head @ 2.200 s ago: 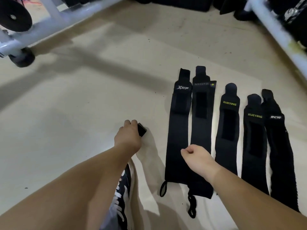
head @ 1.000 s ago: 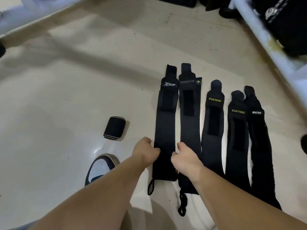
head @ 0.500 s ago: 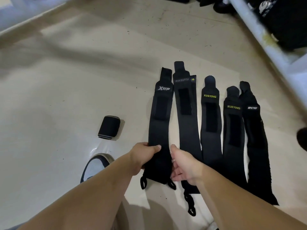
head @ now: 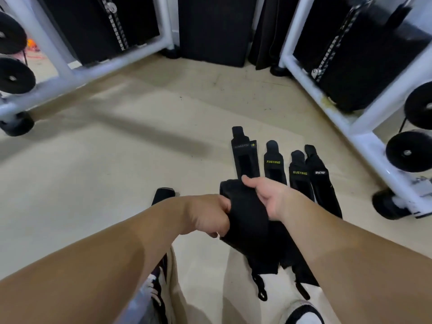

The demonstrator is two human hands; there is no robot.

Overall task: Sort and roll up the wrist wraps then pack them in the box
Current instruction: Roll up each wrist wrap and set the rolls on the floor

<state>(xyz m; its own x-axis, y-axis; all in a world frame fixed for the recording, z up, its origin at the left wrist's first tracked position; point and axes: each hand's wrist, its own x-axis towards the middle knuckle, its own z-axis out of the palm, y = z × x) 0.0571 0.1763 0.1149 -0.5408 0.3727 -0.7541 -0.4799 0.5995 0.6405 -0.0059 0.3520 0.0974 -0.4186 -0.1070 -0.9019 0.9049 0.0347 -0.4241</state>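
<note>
Both hands hold one black wrist wrap (head: 247, 220) lifted off the floor, its thumb loop (head: 261, 293) dangling toward me. My left hand (head: 208, 215) grips its left edge and my right hand (head: 266, 197) holds its right side with the thumb on top. Several black wraps lie flat side by side on the floor beyond: one with a yellow diamond tag (head: 245, 157), two marked XUEYING (head: 273, 164) (head: 300, 176) and one at the far right (head: 321, 181). A rolled-up wrap (head: 163, 195) stands on the floor just behind my left forearm, partly hidden. No box is in view.
White gym machine frames with black weight stacks stand at the back left (head: 98, 64) and along the right (head: 350, 118), with black pulley wheels (head: 408, 150) on the right. My shoes (head: 304, 312) and trouser leg show at the bottom. The beige floor (head: 93, 171) stretches out to the left.
The leftmost wrap, flat on the floor earlier, has been picked up by both hands and now hangs in the air. The camera has tilted up, showing the machines.
</note>
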